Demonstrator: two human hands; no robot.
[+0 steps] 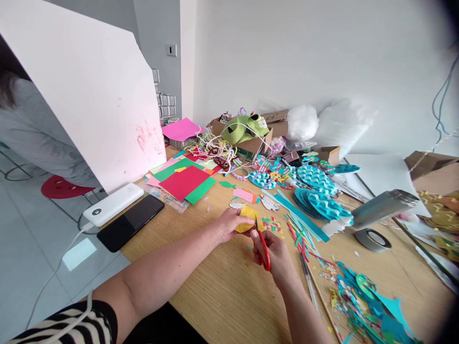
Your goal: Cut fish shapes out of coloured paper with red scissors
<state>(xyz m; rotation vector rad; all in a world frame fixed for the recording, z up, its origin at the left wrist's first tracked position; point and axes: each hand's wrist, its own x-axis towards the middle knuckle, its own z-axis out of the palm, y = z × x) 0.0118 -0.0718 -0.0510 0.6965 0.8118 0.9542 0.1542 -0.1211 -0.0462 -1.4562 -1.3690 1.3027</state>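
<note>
Between the fingers of my left hand (229,225) is a piece of yellow paper (248,214), held above the wooden table. My right hand (275,255) grips a pair of scissors (264,251) with red handles, and their dark blades meet the paper's right edge. Just beyond the paper lie a white fish cutout (268,203) and a second pale one, partly covered. A small pile of colourful paper bits (271,224) sits to the right of the yellow paper. Farther back are a green fish cutout (227,185) and a pink paper strip (245,195).
Left of my arm are a black phone (131,222) and a white power bank (113,204) with a cable. Coloured sheets (186,182) are stacked behind. Rightward stand a steel bottle (385,208), a tape roll (373,240), blue wavy discs (319,205) and paper scraps (376,301). A person sits beyond the white board (89,81).
</note>
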